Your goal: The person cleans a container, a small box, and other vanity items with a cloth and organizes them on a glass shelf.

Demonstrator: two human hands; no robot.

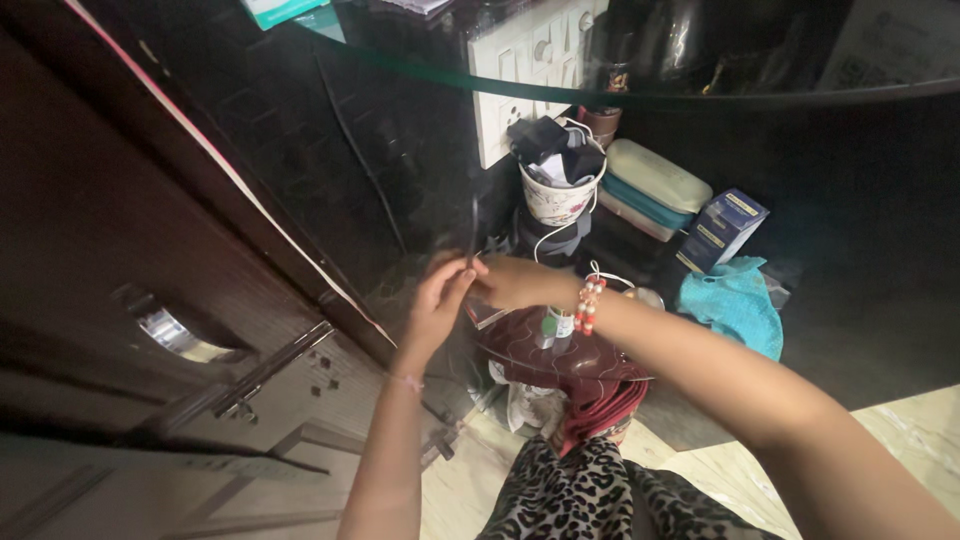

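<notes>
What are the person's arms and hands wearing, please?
Both forearms are bare, with no sleeves in view. The right hand has a beaded bracelet of red and white beads at the wrist. The left hand has a thin thread band at its wrist. No gloves.

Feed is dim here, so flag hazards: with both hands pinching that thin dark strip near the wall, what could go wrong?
1. The left hand and right hand pinch the thin dark strip in poor light; it could slip.
2. The right forearm crosses above the small green-capped bottle on the maroon lid; dropping lower may topple it.
3. The white cup stuffed with chargers sits close behind; a tugged cable could tip it.
</notes>
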